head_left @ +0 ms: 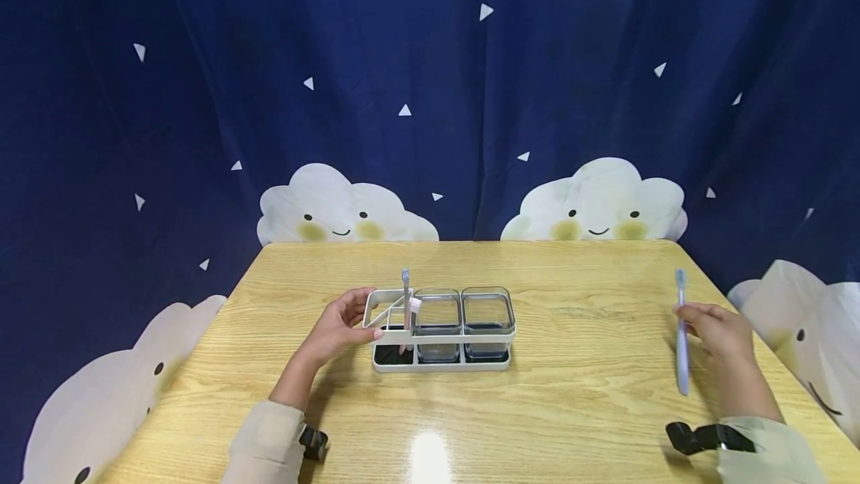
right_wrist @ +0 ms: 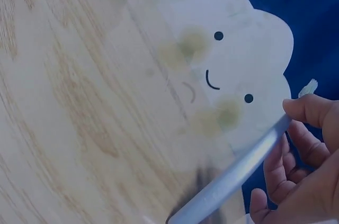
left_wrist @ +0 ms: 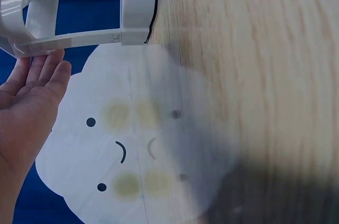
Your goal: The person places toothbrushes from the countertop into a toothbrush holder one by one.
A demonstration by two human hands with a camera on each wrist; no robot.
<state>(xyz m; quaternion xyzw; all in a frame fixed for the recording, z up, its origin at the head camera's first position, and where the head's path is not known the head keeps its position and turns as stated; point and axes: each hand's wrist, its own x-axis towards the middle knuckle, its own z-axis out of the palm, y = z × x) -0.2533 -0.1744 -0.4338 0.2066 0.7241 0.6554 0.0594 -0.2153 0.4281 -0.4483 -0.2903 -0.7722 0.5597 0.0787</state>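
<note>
A white toothbrush holder (head_left: 463, 337) stands mid-table, its left part split into slots by dividers. My left hand (head_left: 339, 327) grips its left end, thumb at the front rim and fingers behind. In the left wrist view the fingertips (left_wrist: 55, 57) meet the edge of the holder (left_wrist: 139, 7). A toothbrush (head_left: 406, 297) stands upright in the slots, with a second pale pinkish brush head (head_left: 414, 305) beside it. Far right, my right hand (head_left: 720, 331) pinches a light blue toothbrush (head_left: 682, 364) between thumb and fingers, bristle end up; its handle (right_wrist: 228, 184) slants downward in the right wrist view.
Two clear square cups, one in the middle (head_left: 437, 310) and one at the right (head_left: 487, 310), sit in the holder. The wooden table (head_left: 571, 409) ends at a dark blue curtain (head_left: 430, 95) with cloud figures. Black straps circle both wrists.
</note>
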